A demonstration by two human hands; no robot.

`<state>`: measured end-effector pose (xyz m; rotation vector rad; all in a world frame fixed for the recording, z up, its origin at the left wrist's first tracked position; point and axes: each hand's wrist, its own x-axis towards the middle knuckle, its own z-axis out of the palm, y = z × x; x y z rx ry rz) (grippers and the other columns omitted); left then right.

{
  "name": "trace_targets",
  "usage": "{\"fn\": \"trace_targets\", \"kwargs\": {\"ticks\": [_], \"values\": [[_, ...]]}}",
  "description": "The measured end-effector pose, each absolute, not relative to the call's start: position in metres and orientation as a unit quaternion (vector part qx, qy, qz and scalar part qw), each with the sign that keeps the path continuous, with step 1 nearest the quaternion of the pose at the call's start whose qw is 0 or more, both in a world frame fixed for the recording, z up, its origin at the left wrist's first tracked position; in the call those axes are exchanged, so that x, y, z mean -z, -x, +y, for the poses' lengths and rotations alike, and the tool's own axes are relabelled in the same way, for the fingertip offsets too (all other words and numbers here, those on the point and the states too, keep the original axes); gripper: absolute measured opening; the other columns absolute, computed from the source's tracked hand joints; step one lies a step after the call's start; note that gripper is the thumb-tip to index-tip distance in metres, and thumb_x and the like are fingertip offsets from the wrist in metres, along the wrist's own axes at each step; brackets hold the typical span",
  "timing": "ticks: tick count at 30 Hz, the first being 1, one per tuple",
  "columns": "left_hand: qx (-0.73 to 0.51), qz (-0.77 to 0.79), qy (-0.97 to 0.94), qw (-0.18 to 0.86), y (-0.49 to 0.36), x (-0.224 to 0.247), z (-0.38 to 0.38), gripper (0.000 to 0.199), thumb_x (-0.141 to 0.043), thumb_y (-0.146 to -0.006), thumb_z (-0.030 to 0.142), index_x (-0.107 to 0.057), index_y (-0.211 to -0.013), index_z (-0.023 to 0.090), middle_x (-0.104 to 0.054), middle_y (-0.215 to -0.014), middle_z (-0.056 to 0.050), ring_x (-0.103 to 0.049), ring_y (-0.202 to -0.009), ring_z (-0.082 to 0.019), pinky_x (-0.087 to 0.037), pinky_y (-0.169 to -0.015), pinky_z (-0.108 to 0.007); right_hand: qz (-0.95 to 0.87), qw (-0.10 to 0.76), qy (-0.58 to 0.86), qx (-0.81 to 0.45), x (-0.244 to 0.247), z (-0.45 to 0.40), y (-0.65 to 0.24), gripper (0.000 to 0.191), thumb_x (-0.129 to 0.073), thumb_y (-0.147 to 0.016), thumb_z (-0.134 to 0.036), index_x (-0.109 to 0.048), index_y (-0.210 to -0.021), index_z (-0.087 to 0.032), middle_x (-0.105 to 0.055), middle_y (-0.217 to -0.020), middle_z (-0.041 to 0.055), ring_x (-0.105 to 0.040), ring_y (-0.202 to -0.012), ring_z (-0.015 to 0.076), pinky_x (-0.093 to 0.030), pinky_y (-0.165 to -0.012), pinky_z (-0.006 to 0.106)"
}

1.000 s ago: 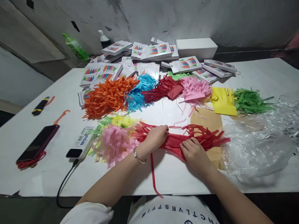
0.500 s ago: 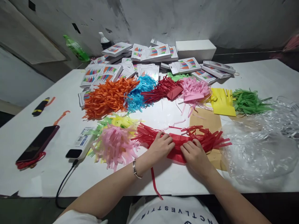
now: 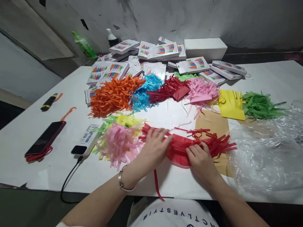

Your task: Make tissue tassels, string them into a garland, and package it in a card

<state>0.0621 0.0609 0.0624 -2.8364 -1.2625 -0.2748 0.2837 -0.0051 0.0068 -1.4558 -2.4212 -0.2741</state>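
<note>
Red tissue paper [image 3: 181, 149] with fringed strips at both ends lies on the white table in front of me. My left hand [image 3: 157, 143] rests over its left fringe, fingers somewhat apart and flat. My right hand [image 3: 201, 157] is on the right part of the red paper, its fingers bent and pressed onto the sheet. A loose red strip [image 3: 157, 186] hangs toward the table's front edge. Left of my left hand sits a pink fringed bunch [image 3: 120, 143], with a yellow one [image 3: 127, 120] behind it.
Behind lie orange [image 3: 115, 94], blue [image 3: 146, 93], dark red [image 3: 172, 90], pink, yellow and green bunches, then a pile of packets [image 3: 163, 51]. Clear plastic [image 3: 262, 157] covers the right side. A phone [image 3: 44, 138] and a white cabled device [image 3: 86, 142] are at left.
My left hand has shifted left and its fingers have spread over the left fringe. My right hand stays on the red paper. The whole view has moved slightly.
</note>
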Motion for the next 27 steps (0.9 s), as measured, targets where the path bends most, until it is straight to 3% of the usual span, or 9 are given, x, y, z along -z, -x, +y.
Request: {"fn": "trace_targets", "kwargs": {"ticks": [4, 7, 12, 16, 20, 24, 27], "values": [[0.101, -0.266, 0.959, 0.009, -0.083, -0.032, 0.061, 0.012, -0.055, -0.095, 0.021, -0.067, -0.097, 0.022, -0.066, -0.119, -0.006, -0.050, -0.119, -0.026, -0.026, -0.111, -0.051, -0.846, 0.180, 0.493, 0.095, -0.008, -0.006, -0.283, 0.023, -0.047, -0.093, -0.008, -0.068, -0.102, -0.011, -0.069, -0.088, 0.0101, -0.055, -0.086, 0.0235, -0.031, -0.098, 0.045], [0.097, -0.263, 0.960, 0.014, -0.081, -0.016, 0.066, 0.014, -0.058, -0.094, 0.020, -0.067, -0.084, 0.020, -0.069, -0.102, -0.003, -0.054, -0.109, -0.024, -0.026, -0.109, -0.050, -0.850, 0.163, 0.496, 0.068, -0.008, -0.006, -0.287, 0.025, -0.046, -0.092, -0.006, -0.068, -0.099, -0.013, -0.069, -0.093, 0.0100, -0.055, -0.091, 0.0243, -0.030, -0.099, 0.045], [0.094, -0.332, 0.938, -0.040, -0.066, -0.021, 0.068, 0.019, -0.055, -0.096, 0.025, -0.069, -0.084, 0.019, -0.068, -0.101, -0.005, -0.054, -0.102, -0.024, -0.033, -0.100, -0.048, -0.817, 0.181, 0.547, -0.004, -0.012, -0.001, -0.293, 0.020, -0.049, -0.096, -0.013, -0.067, -0.089, -0.017, -0.067, -0.101, 0.0079, -0.055, -0.099, 0.0232, -0.030, -0.099, 0.044], [0.064, -0.408, 0.908, -0.075, -0.070, -0.030, 0.068, 0.026, -0.048, -0.098, 0.023, -0.071, -0.088, 0.017, -0.067, -0.101, -0.008, -0.054, -0.097, -0.025, -0.037, -0.091, -0.048, -0.787, 0.142, 0.600, 0.020, -0.013, 0.012, -0.289, 0.021, -0.053, -0.096, -0.020, -0.066, -0.080, -0.018, -0.065, -0.091, 0.0078, -0.054, -0.091, 0.0240, -0.033, -0.089, 0.042], [0.039, -0.452, 0.889, -0.051, -0.081, -0.030, 0.069, 0.030, -0.049, -0.097, 0.024, -0.071, -0.078, 0.015, -0.065, -0.096, -0.011, -0.054, -0.090, -0.026, -0.039, -0.084, -0.048, -0.768, 0.119, 0.628, 0.049, -0.010, 0.024, -0.284, 0.026, -0.054, -0.095, -0.023, -0.066, -0.073, -0.017, -0.063, -0.079, 0.0107, -0.051, -0.082, 0.0264, -0.033, -0.081, 0.044], [0.031, -0.463, 0.885, -0.039, -0.087, -0.027, 0.072, 0.029, -0.052, -0.095, 0.026, -0.070, -0.074, 0.016, -0.064, -0.094, -0.011, -0.053, -0.088, -0.026, -0.040, -0.078, -0.045, -0.761, 0.130, 0.632, 0.069, -0.013, 0.023, -0.284, 0.019, -0.052, -0.095, -0.018, -0.066, -0.082, -0.016, -0.065, -0.088, 0.0134, -0.051, -0.088, 0.0274, -0.032, -0.088, 0.046], [0.025, -0.463, 0.885, -0.045, -0.087, -0.027, 0.072, 0.028, -0.051, -0.095, 0.024, -0.070, -0.076, 0.015, -0.064, -0.095, -0.011, -0.055, -0.091, -0.028, -0.041, -0.080, -0.046, -0.821, 0.142, 0.551, 0.052, -0.015, 0.018, -0.284, 0.018, -0.052, -0.093, -0.010, -0.066, -0.087, -0.019, -0.066, -0.093, 0.0079, -0.052, -0.092, 0.0228, -0.030, -0.096, 0.042]]}}
